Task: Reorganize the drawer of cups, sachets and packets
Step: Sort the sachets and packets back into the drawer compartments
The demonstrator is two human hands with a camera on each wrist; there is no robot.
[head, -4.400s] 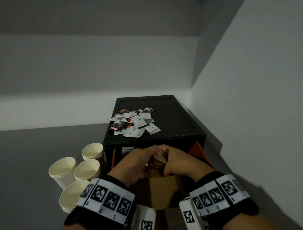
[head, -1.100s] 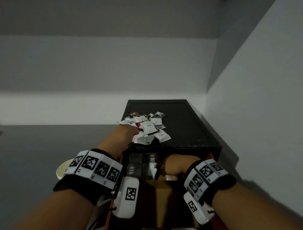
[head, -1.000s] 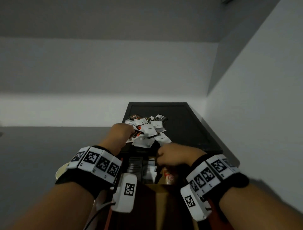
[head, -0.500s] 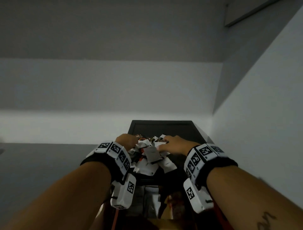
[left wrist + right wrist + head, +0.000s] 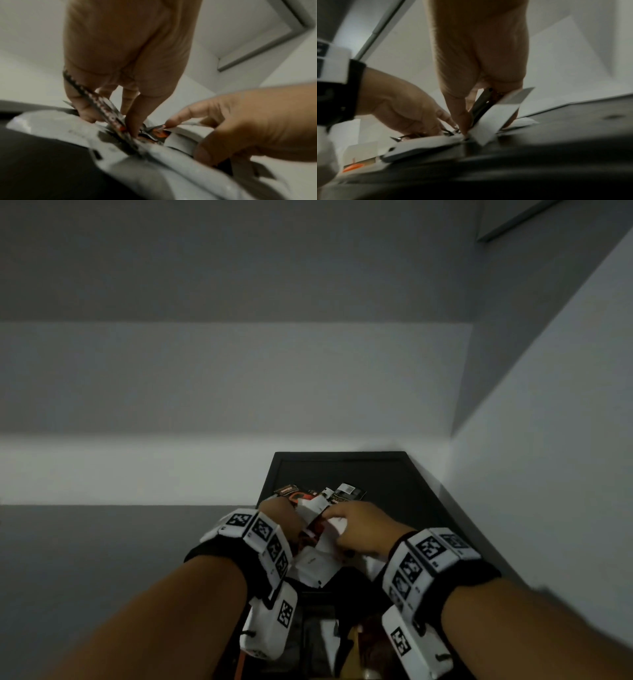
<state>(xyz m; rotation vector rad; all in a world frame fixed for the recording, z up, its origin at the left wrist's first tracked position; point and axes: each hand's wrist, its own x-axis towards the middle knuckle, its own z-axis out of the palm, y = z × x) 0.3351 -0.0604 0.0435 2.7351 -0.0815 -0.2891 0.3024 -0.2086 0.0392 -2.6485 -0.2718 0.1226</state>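
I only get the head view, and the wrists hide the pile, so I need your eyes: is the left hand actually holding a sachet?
Observer: Yes. In the left wrist view, the left hand pinches a dark sachet with a saw-tooth edge.
Operator: And the other one?
Observer: In the right wrist view, the right hand grips a white sachet, tilted up off the cabinet top.
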